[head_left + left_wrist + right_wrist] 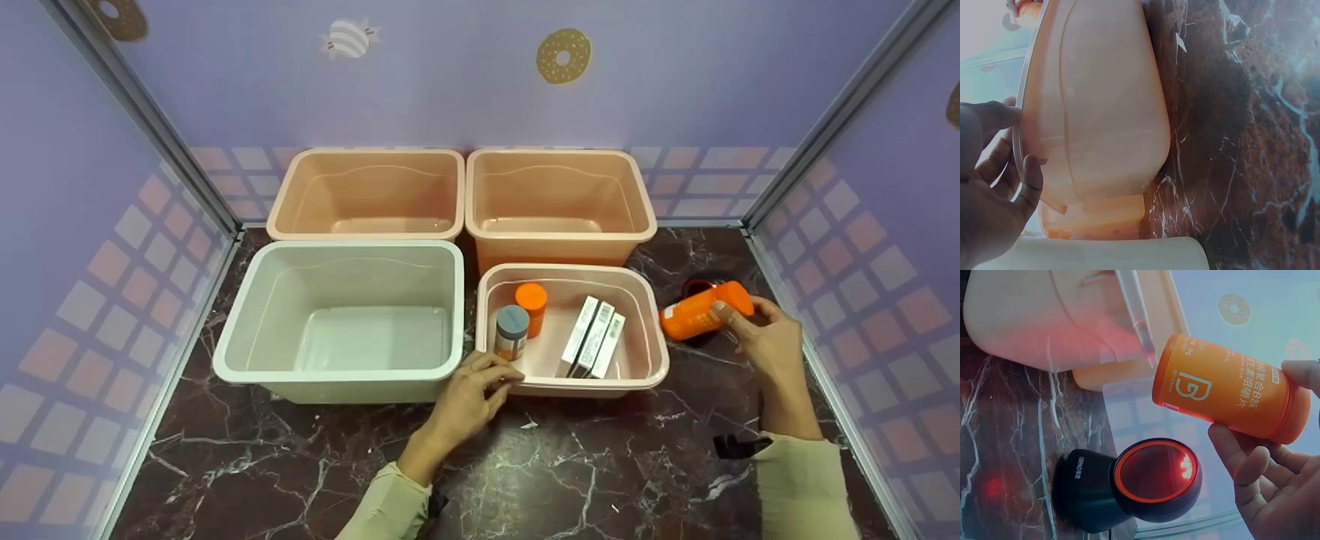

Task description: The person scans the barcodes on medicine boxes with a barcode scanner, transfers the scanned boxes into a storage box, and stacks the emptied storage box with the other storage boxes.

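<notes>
My right hand point(769, 341) grips an orange vitamin bottle point(694, 313) near its cap, tilted on its side, just right of the small pink bin point(645, 375). In the right wrist view the bottle point(1219, 391) shows its white printed label, above a black barcode scanner point(1157, 472) with a lit red window. At the small bin's front left corner my left hand point(472, 394) holds the rim, some fingers inside and some outside. Inside that bin stand a grey-capped bottle point(512, 330) and an orange-capped bottle point(531, 304), beside several white boxes point(594, 337).
A larger whitish bin point(337, 375) stands left of the small one. Behind them are two orange-pink bins, one at the back left point(367, 157) and one at the back right point(562, 236). Purple panels point(465, 75) wall in the dark marble-patterned table point(300, 465) at back and sides.
</notes>
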A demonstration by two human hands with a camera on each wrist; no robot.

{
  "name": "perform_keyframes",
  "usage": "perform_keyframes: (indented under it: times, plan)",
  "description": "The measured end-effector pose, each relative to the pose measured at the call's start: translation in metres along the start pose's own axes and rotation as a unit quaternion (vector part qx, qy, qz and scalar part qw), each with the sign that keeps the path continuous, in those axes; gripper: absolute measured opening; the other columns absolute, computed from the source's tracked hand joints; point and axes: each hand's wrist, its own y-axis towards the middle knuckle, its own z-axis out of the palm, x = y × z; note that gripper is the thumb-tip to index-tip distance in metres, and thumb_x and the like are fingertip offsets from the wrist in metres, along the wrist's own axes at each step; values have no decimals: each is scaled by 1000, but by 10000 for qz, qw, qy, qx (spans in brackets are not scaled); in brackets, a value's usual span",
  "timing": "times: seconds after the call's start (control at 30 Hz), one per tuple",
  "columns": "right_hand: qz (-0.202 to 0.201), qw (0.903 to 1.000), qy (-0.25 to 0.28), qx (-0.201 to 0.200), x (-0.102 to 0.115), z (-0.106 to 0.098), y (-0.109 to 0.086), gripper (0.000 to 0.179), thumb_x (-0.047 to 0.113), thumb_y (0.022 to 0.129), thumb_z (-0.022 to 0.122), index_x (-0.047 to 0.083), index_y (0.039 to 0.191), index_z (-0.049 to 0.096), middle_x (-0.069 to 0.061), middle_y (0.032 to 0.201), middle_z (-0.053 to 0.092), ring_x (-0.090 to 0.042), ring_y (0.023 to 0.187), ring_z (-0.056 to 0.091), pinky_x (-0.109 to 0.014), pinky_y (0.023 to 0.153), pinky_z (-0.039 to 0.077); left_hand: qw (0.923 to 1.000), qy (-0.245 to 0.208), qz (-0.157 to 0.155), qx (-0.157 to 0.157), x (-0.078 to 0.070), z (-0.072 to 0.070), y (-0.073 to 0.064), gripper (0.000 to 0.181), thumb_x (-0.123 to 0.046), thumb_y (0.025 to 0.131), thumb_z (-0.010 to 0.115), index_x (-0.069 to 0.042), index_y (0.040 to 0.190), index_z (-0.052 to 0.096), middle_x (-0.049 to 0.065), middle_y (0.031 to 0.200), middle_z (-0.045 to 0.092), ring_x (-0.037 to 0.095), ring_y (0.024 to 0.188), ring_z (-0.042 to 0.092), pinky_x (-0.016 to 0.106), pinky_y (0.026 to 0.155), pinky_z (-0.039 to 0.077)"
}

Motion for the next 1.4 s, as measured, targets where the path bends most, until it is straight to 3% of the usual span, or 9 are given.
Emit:
perform_keyframes:
  times: [0.4,0.8,1.07,1.4]
  plan:
    - [263,9994,204,-86,-12,-1,2,38,35,86,78,15,114,61,27,75,61,-3,46,51,-19,44,48,9999,-18,115,-22,2,0,1,22,-3,85,74,-17,102,77,-6,105,69,16,104,59,31,93,51]
    - [485,9984,285,8,-22,-2,-2,49,33,87,77,11,126,58,31,81,60,-2,59,56,-19,47,50,10000,-80,24,28,2,0,0,23,-3,85,73,-17,103,77,-5,106,69,17,106,59,32,95,52]
    - [558,9984,109,-21,-30,-1,-2,61,38,88,75,5,135,55,28,78,58,-5,49,54,-20,45,50,10000,-11,-38,18,1,0,-1,22,-4,86,74,-18,103,78,-5,107,70,16,104,60,31,92,53]
    - [644,9978,65,-124,-33,0,-4,57,40,87,75,3,126,58,24,76,57,-3,52,56,-20,48,52,10000,-20,-30,20,1,1,0,22,-4,86,74,-18,103,77,-5,106,70,17,105,59,32,93,52]
